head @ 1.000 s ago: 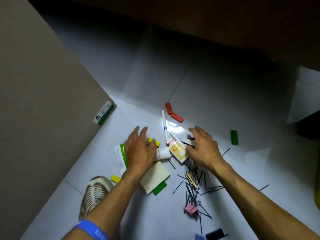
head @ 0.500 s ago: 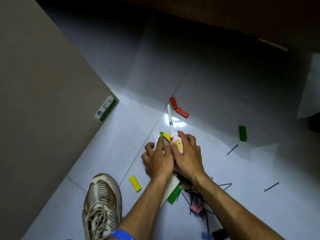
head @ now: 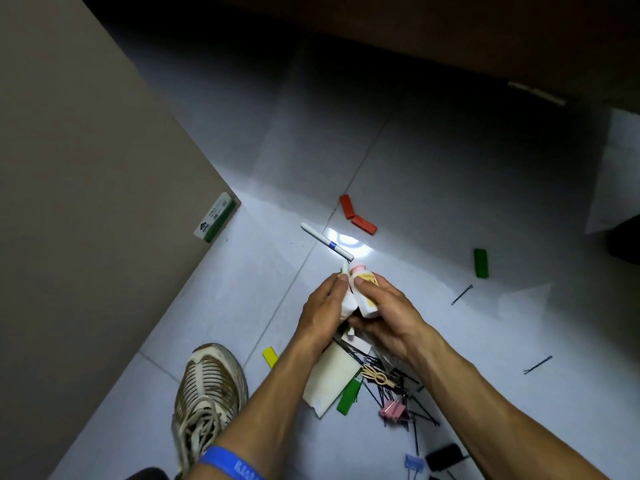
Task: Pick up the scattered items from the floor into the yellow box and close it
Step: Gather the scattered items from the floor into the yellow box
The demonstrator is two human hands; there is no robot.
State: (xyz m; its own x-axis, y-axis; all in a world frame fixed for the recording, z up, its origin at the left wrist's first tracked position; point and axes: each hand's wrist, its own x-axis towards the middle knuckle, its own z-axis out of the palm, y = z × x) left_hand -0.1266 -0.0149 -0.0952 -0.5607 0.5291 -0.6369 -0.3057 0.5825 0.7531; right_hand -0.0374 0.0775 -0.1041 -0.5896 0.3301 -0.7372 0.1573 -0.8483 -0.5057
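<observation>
Nearest: blue wristband (head: pixel 230 464) on the left forearm, worn sneaker (head: pixel 207 393) planted on the pale tiled floor (head: pixel 450 188). Bottom edge holds a blue clip (head: pixel 414 462) and a black clip (head: pixel 445 452), both untouched.

Next out, the main heap: pink binder clip (head: pixel 393 410), wooden clip (head: pixel 375 375), a tangle of black hairpins (head: pixel 398 386), green block (head: pixel 349 396), white folded paper (head: pixel 329 379), yellow block (head: pixel 270 356).

Above the heap both hands meet. Left hand (head: pixel 322 310) has fingers curled round a white item I can't identify. Right hand (head: pixel 388 313) has fingers wrapped round a small bottle (head: pixel 363 289) with a pink cap and yellow label. Both are lifted clear of the floor, pressed side by side.

Judgement: the gather-a-handful step. To do it well, keep both grips firm, carry the load together, and don't add more or something slips. Loose hairpins are best swept into a bunch, not picked singly.

Further out: white pen (head: pixel 327 241) just beyond the fingertips, two red blocks (head: pixel 356 216), another green block (head: pixel 480 263), stray hairpins (head: pixel 462 294) to the right, a green-and-white carton (head: pixel 216 218) against the brown panel (head: pixel 86 168).

The yellow box is not in view, so the carry direction can't be told. Most items are still on the floor.
</observation>
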